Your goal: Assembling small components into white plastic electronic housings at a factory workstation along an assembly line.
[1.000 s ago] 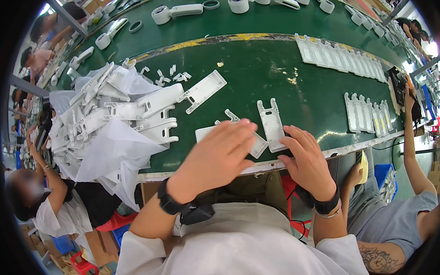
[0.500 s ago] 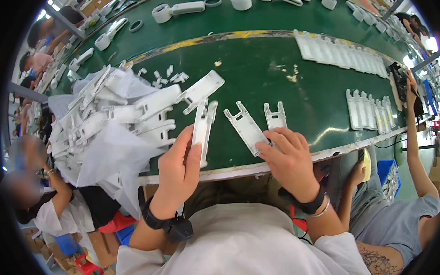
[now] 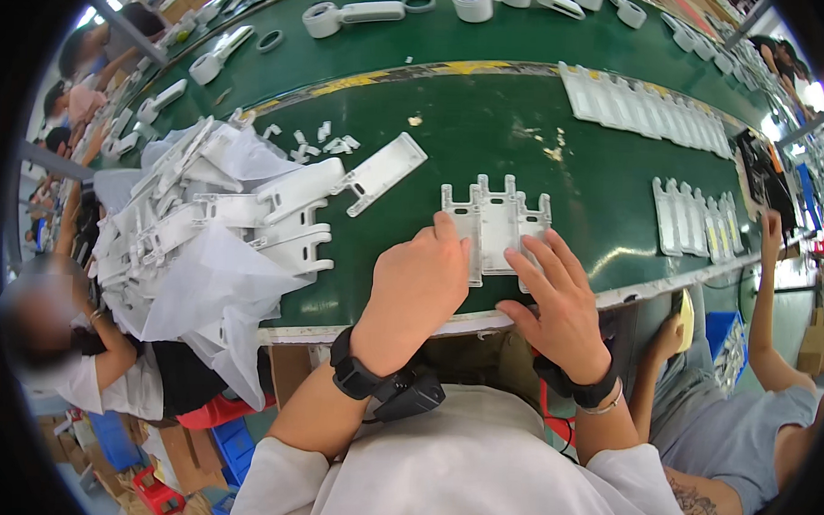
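Note:
Three white plastic shells with forked ends lie side by side in front of me: a left shell (image 3: 469,227), a middle shell (image 3: 498,233) and a right shell (image 3: 533,224). My left hand (image 3: 418,280) is closed on the left shell, its index finger against the side; the thumb is hidden. Fingers apart, my right hand (image 3: 560,304) touches the right shell near its lower end. Another white shell (image 3: 385,177) lies farther off to the left, next to a heap of similar white parts (image 3: 182,218) on plastic wrapping.
Small white pieces (image 3: 321,143) lie beyond the heap. A row of white shells (image 3: 644,104) and a shorter row (image 3: 695,217) stand to the right. White handheld devices (image 3: 357,13) line the far green belt. Co-workers sit on both sides; one's hand (image 3: 671,332) holds something yellow.
My left hand has moved right and set its shell down beside the other two. The three now stand aligned, forks pointing away; my right hand's fingers have spread.

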Tool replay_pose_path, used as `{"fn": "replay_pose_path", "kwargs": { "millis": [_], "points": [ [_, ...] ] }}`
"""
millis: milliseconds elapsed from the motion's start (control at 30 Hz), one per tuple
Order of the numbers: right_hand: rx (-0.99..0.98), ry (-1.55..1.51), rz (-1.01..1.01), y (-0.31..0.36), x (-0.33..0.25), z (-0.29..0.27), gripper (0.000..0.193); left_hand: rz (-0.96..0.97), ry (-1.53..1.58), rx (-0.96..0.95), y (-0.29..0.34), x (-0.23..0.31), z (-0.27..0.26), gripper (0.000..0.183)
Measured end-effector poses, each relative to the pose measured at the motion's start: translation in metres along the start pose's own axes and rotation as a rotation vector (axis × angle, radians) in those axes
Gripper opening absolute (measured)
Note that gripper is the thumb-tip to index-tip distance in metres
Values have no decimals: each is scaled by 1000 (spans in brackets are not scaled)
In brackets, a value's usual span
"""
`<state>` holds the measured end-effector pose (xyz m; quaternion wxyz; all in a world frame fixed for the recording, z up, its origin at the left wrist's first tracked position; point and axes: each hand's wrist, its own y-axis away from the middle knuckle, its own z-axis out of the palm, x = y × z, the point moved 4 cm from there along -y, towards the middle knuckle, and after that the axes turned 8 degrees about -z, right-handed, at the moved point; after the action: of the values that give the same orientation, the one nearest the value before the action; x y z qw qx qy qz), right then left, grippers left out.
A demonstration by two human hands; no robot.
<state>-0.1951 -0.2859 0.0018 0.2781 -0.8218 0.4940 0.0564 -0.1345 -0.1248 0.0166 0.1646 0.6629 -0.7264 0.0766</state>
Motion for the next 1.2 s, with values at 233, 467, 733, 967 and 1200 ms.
{"fn": "replay_pose_path", "kwargs": {
  "millis": [233,467,733,967,1200],
  "points": [
    [110,-63,77,13,17,-13,49,330,-107,534,-37,-47,-49,34],
    [189,-76,82,10,23,-7,40,434,-385,159,-58,-22,-33,38],
    [218,-54,50,9,22,-8,33,821,-456,-23,-8,-27,-67,31],
    [266,-127,70,15,23,-8,33,960,-172,-52,-2,-29,-44,25],
    [306,-154,76,14,26,-8,28,503,-308,175,-107,-78,-112,16]
  ]
}}
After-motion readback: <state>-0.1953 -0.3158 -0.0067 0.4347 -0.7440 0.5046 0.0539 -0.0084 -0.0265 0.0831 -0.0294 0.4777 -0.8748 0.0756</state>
